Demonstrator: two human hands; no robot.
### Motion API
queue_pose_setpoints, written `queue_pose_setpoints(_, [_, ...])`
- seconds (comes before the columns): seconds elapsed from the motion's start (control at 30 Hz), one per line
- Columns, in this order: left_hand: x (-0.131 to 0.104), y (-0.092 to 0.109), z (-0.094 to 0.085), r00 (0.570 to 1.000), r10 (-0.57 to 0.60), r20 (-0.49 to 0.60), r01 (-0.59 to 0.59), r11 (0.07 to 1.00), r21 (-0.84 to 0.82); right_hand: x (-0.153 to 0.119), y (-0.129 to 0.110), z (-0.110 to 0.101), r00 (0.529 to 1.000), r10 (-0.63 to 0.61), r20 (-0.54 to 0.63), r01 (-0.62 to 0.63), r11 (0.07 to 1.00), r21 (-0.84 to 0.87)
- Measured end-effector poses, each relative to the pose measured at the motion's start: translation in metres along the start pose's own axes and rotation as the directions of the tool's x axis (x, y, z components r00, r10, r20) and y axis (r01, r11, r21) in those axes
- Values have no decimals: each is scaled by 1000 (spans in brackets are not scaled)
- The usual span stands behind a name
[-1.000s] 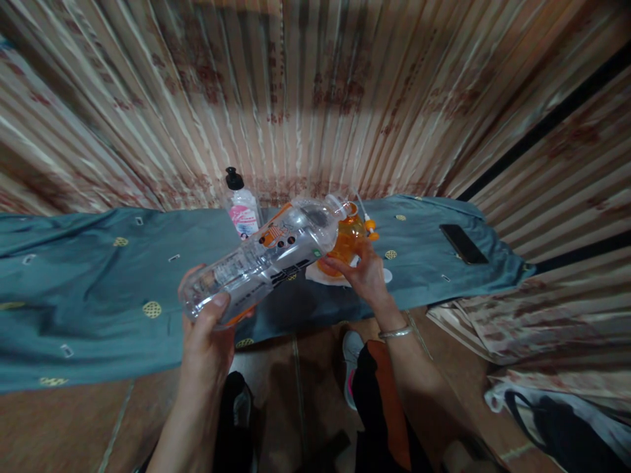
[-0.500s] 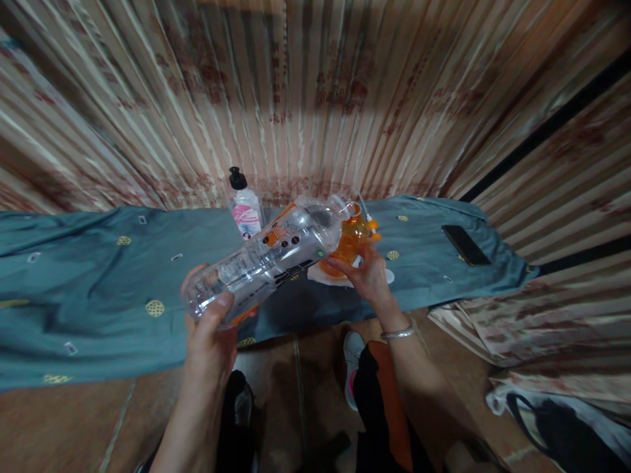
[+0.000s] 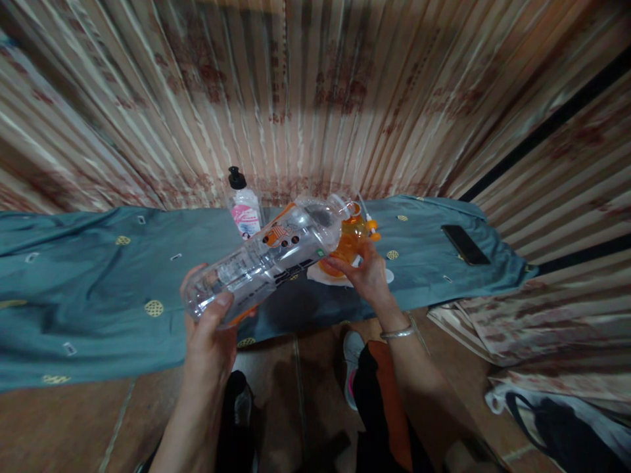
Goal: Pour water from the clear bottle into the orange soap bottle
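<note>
My left hand (image 3: 211, 335) is wrapped round the base of a large clear plastic bottle (image 3: 261, 263) with an orange and black label. The bottle is tilted, its open neck pointing up and right over a container of orange liquid (image 3: 348, 243). My right hand (image 3: 367, 272) grips that container at its near right side, fingers partly hidden behind it. An orange and white fitting (image 3: 371, 226) sticks out at the container's right. Beneath is a white object (image 3: 325, 276), mostly covered. Behind the clear bottle stands a pump bottle (image 3: 245, 211) with a black top and pink label.
A teal patterned cloth (image 3: 98, 282) covers the long narrow surface. A black phone (image 3: 465, 245) lies at its right part. Pleated curtains (image 3: 305, 98) hang behind and to the right. A dark bag (image 3: 566, 420) is at the lower right, and my feet are on the tiled floor.
</note>
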State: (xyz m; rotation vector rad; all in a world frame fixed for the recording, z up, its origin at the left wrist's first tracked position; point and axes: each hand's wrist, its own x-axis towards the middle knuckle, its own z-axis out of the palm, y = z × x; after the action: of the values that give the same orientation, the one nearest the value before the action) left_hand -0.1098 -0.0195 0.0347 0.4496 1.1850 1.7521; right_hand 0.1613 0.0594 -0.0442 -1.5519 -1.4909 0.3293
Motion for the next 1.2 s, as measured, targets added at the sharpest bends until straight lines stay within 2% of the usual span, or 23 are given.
queue_pose_setpoints(0.13, [2, -3, -7, 999, 19, 27, -19, 1000, -8, 0, 1, 1, 1000, 12, -6, -12, 1000, 8])
queue_pose_setpoints(0.27, [3, -1, -9, 998, -10, 67, 9, 1000, 5, 1, 1, 1, 1000, 24, -1, -24, 1000, -4])
queue_pose_setpoints(0.6, [1, -7, -5, 999, 19, 30, -18, 999, -30, 0, 1, 1, 1000, 17, -12, -18, 1000, -17])
queue_pose_setpoints(0.9, [3, -2, -2, 999, 14, 29, -14, 1000, -3, 0, 0, 1, 1000, 26, 5, -26, 1000, -14])
queue_pose_setpoints(1.2, [6, -6, -2, 1000, 13, 8, -13, 1000, 12, 1, 2, 1, 1000, 11, 1, -11, 1000, -26])
